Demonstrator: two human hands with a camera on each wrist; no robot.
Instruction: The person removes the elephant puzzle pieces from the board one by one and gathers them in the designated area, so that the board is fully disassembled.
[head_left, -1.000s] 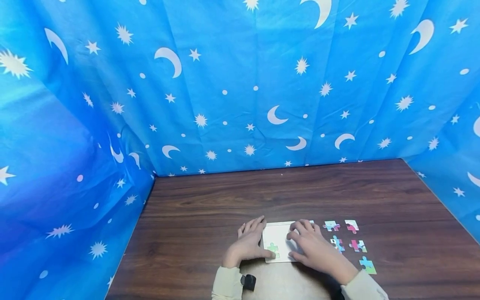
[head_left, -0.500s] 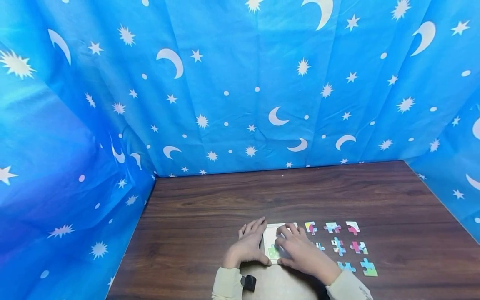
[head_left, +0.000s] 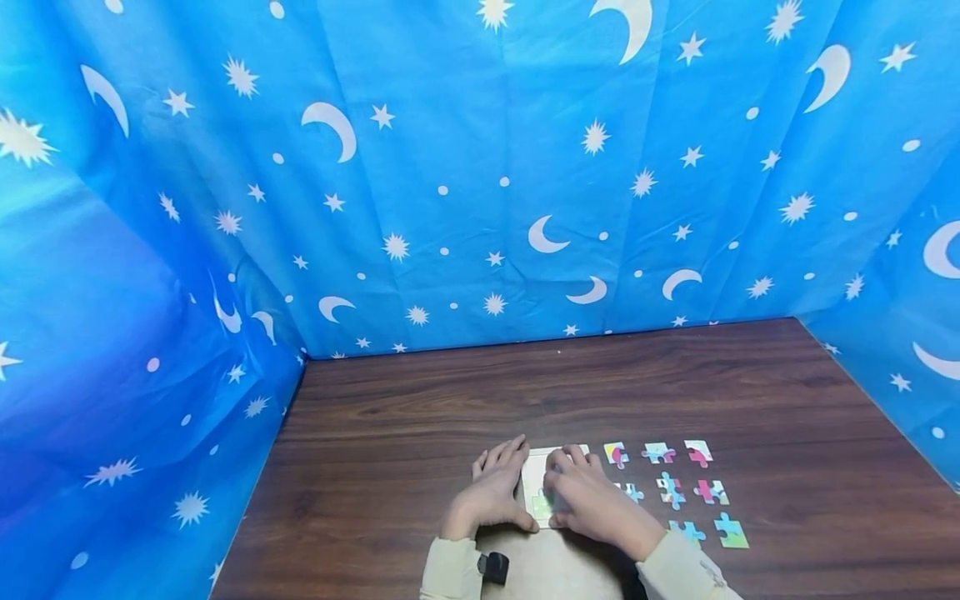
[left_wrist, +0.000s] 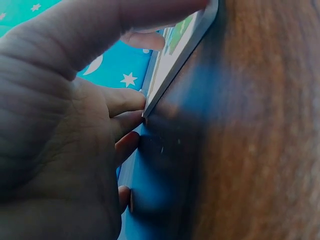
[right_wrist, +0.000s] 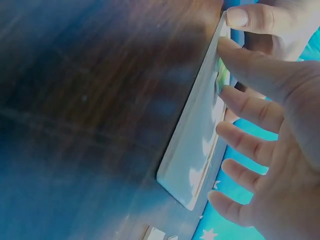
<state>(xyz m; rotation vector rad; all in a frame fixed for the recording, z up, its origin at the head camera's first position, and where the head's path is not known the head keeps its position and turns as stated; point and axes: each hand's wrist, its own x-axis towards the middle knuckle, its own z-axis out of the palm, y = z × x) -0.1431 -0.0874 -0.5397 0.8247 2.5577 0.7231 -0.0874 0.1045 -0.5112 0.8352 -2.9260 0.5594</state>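
Note:
A white puzzle tray (head_left: 537, 468) lies on the table in front of me. In its near left corner is a green jigsaw piece (head_left: 541, 506), partly covered by my right hand. My left hand (head_left: 491, 493) rests along the tray's left side, fingers stretched to the far corner and thumb at the near edge. Over the tray, my right hand (head_left: 596, 504) has its thumb and index finger at a jigsaw piece (right_wrist: 219, 83) with some green on it, pinching it down low at the tray. The rest of that piece is hidden by the fingers.
Several loose jigsaw pieces lie in rows right of the tray, among them a yellow and pink one (head_left: 616, 454) and a blue and green one (head_left: 731, 531). A dark wooden table (head_left: 390, 417) bears everything. Blue star-patterned cloth (head_left: 420, 167) closes in the back and sides.
My right hand has moved left across the tray to the green piece, uncovering loose pieces on the right. My left hand stays at the tray's left side, its thumb now off the green piece.

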